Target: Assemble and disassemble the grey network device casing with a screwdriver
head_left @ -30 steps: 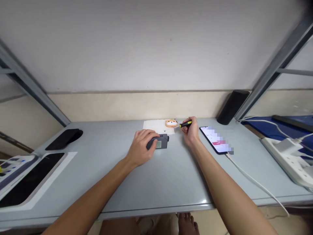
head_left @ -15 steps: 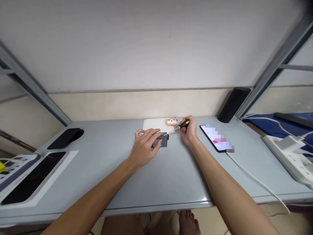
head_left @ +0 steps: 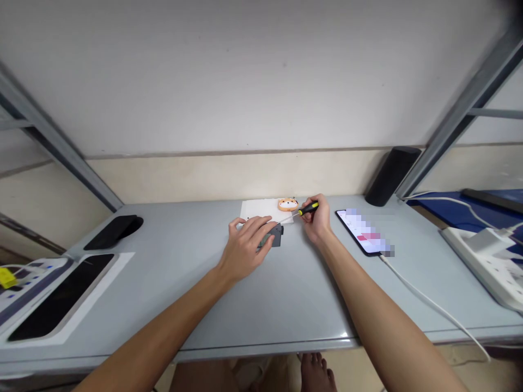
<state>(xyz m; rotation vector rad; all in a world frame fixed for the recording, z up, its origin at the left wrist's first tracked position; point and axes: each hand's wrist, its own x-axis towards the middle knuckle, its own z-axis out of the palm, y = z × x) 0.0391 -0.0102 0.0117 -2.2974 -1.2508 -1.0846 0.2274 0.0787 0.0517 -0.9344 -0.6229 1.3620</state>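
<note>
Carefully align the screwdriver (head_left: pixel 309 208), gripped in the right hand (head_left: pixel 317 220), with the dark device (head_left: pixel 277 237) held beneath the curved left hand (head_left: pixel 247 242). Brace the device firmly; keep the tip (head_left: pixel 280 222), apparently near the left index finger (head_left: pixel 267 228), clear of skin.

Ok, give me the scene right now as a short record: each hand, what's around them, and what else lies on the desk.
Left hand: holds dark grey device, partly hiding it
Right hand: grips black-and-yellow screwdriver, shaft toward the device
Tip contact: cannot tell
Behind the device: white paper, orange-and-white animal-face item at its right edge
Right side: lit phone, white cable attached
Back right: black cylinder
Left side: black-screened tablet
</note>
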